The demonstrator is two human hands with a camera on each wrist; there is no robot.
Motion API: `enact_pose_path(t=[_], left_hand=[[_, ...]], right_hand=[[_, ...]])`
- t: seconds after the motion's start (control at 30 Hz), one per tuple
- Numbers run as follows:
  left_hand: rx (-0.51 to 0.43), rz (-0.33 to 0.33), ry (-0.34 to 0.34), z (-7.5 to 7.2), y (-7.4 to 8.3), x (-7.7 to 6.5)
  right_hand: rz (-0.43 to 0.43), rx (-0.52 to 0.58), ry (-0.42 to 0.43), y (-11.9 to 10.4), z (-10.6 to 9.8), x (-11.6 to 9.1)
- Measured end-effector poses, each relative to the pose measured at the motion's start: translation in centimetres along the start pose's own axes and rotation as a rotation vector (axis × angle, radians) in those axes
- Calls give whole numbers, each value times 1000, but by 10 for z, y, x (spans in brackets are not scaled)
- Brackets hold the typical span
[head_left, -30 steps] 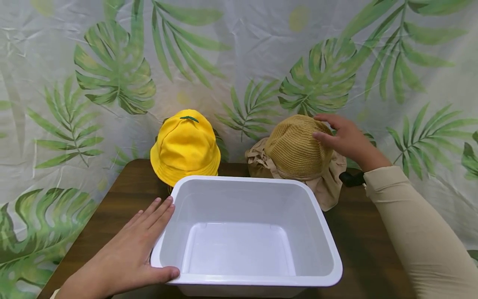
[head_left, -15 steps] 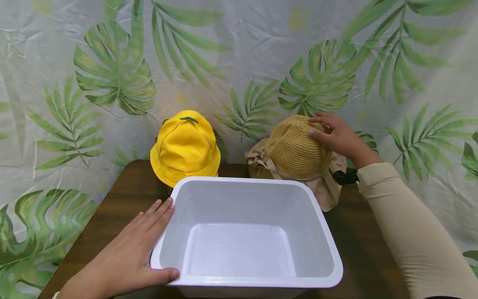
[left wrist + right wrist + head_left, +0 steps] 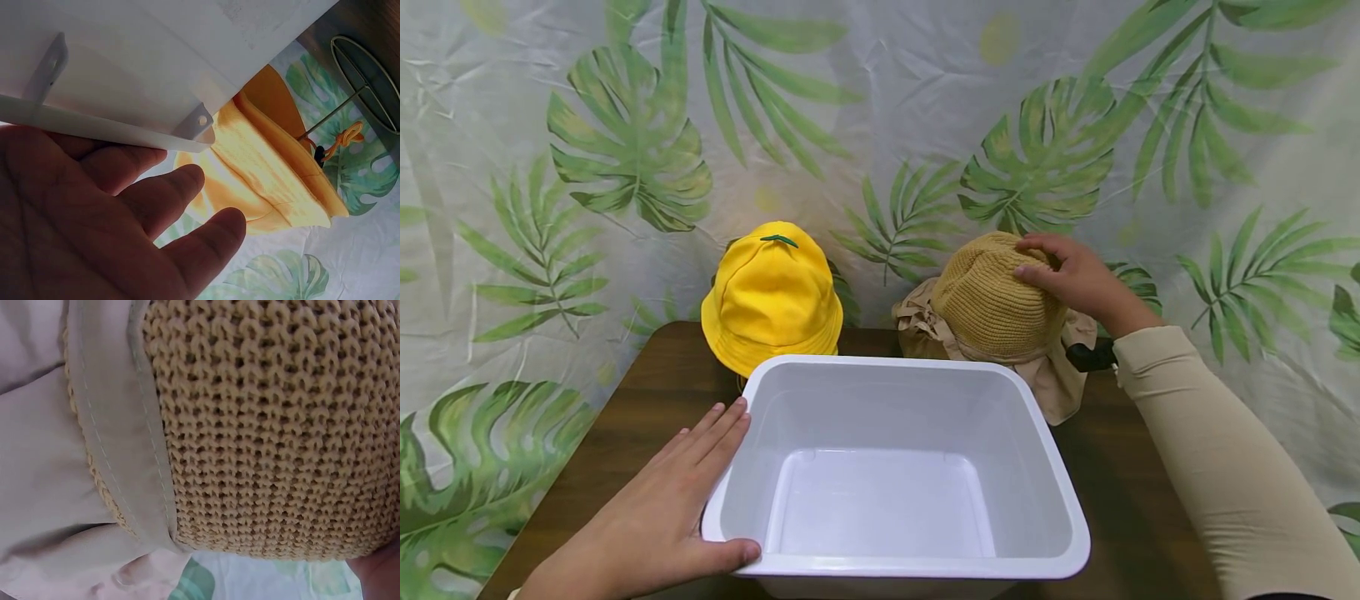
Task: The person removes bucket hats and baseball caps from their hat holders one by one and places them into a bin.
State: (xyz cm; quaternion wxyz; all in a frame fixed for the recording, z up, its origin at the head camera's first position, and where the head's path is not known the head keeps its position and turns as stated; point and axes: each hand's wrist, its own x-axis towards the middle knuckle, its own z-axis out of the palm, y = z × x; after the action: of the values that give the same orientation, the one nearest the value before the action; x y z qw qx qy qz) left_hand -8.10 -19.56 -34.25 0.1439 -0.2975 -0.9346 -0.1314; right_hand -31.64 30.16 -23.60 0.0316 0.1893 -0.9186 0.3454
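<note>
Shifted slightly leftward since a second ago, farther onto the crown of a tan, rounded, coarsely knitted hat: right hand.

At left, spread wide with fingers straight: left hand, laid along the left rim of a deep white rectangular plastic tub, thumb over the near corner. From the left wrist, fingertips seen close beneath the outer edge of that rim.

Next, behind the tub's far left corner: bright yellow cloth bucket hat, topped with a small green sprout-like trim and set on a thin metal wire stand, with a knotted orange cord beside the rod.

At centre, open side up on a dark brown wooden table: the tub.

Farther right, behind the tub's far right corner: the knitted hat, crown up, with beige cloth brim draped low.

At far right, curved over the right side of that crown, thumb toward the front: the right hand. Unclear whether pinching the knit or merely resting on it. Beyond the wrist, beige sleeve.
</note>
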Motion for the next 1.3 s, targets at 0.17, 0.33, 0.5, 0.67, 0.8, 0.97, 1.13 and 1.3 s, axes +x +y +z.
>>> enact_pose_path(t=[0.17,0.33,0.5,0.67,0.8,0.97,1.13,1.3], left_hand=[[-3,6,5,0,0,0],[-3,16,14,1,0,-1],[-7,13,10,1,0,-1],[-9,11,11,1,0,-1],[-12,12,14,0,0,-1],[-10,17,22,1,0,0],[-4,21,23,2,0,0],[-4,27,28,2,-2,0]], right_hand=[[6,-12,5,1,2,2],[23,-16,4,2,2,3],[67,-18,-5,2,2,4],[85,-27,-20,0,1,5],[78,-35,-21,0,1,5],[79,-36,-16,0,3,5],[82,-27,-4,0,5,6],[85,-30,12,0,4,7]])
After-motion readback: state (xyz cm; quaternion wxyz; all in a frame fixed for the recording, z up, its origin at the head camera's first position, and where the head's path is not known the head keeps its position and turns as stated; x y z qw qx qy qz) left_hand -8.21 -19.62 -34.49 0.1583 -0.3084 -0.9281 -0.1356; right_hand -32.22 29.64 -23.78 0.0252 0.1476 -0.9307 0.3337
